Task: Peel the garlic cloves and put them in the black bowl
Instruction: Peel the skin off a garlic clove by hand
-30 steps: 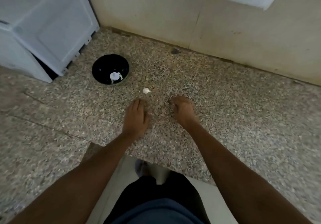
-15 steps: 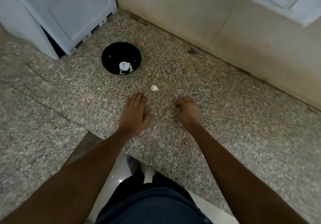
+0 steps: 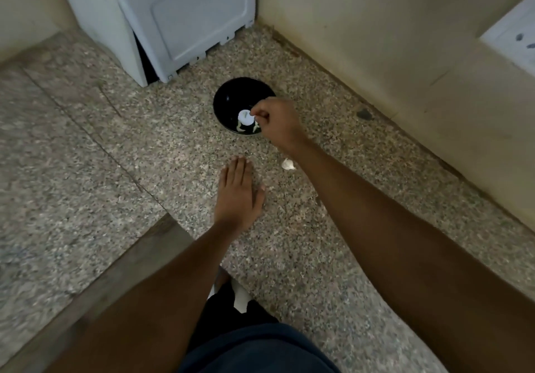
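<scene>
A speckled granite desk, rough-grained in grey and tan, runs into a corner of smooth cream wall. The landmark is the black bowl, round, glossy and shallow, standing on the stone near that corner. Behind the bowl, toward the far left, sits a white boxy appliance with a flat moulded plastic panel. Inside the bowl lies a small white rounded piece with pale curled scraps beside it; what exactly these are cannot be told. The right hand hovers over the bowl's near right rim, fingers curled tight and pinching a tiny white bit right at that piece. A garlic clove, papery white and teardrop-shaped, rests on the stone just on the near side of the bowl, beside the right wrist. The left hand lies flat on the desk nearer than the bowl, fingers straight and together, holding nothing.
</scene>
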